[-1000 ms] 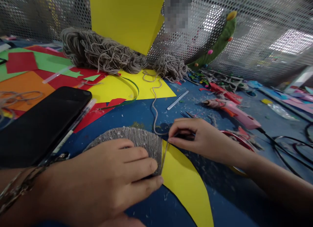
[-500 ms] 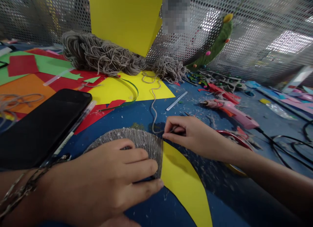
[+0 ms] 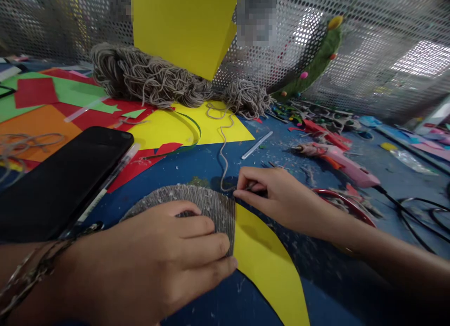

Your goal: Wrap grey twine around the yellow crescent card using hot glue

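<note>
Head view: left hand (image 3: 165, 255) is lying flat, fingers extended, pressing the yarn-wrapped end (image 3: 214, 206) of the yellow crescent (image 3: 267, 265) at the near edge of the blue bench (image 3: 197, 162). Right hand (image 3: 277, 197) is pinching the grey strand (image 3: 222, 162) right at the wrap's edge. Black phone (image 3: 59, 181) and pen (image 3: 105, 185) are sitting left, pink glue gun (image 3: 337, 162) right. Yarn bundle (image 3: 147, 80) is lying further back, with a perforated screen (image 3: 369, 49) closing off behind.
</note>
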A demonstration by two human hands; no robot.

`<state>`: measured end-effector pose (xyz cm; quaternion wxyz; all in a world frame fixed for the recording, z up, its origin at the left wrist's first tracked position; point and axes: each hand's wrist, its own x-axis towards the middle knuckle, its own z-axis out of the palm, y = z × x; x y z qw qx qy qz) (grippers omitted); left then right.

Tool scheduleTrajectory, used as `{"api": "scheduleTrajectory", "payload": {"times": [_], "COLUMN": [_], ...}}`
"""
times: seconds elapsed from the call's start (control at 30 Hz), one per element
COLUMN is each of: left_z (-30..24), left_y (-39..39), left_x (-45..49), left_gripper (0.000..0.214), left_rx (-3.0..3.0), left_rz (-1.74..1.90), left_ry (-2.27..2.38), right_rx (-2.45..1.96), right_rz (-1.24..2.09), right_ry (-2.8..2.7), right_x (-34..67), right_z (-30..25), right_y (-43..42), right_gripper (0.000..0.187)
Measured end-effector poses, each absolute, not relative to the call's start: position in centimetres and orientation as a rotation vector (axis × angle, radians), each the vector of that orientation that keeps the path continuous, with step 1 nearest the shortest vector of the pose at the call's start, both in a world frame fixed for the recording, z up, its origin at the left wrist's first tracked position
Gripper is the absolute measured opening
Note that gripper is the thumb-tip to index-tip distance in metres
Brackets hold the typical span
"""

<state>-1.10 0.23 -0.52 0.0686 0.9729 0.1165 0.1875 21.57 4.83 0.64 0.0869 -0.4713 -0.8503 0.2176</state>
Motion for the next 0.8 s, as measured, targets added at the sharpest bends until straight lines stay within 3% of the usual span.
{"api": "scheduleTrajectory", "payload": {"times": [0.2, 0.43, 0.7, 0.8], "left_z": [-0.63, -0.37, -0.50, -0.54], "left_y": [0.33, 0.27, 0.41, 0.20], "left_x": [-1.13, -0.92, -1.13, -1.16], "left_gripper": [0.032, 0.034, 0.057, 0.056], "left_rx": [2.925, 2.964, 2.930, 2.915], "left_rz": [0.569, 0.419, 0.419, 0.453], "left_ry": [0.342, 0.346, 0.301, 0.315], "right_rx": [-1.368, -1.342, -1.385, -1.398], "right_rz": [0.648, 0.585, 0.510, 0.489], "right_ry": [-2.480, -2.474, -2.484, -2.490], "right_x": [21.47, 21.31, 21.33, 21.29], "right_z": [0.22, -0.10, -0.37, -0.39], "right_y": [4.47, 4.36, 4.20, 4.11], "right_gripper": [0.016, 0.015, 0.014, 0.014]}}
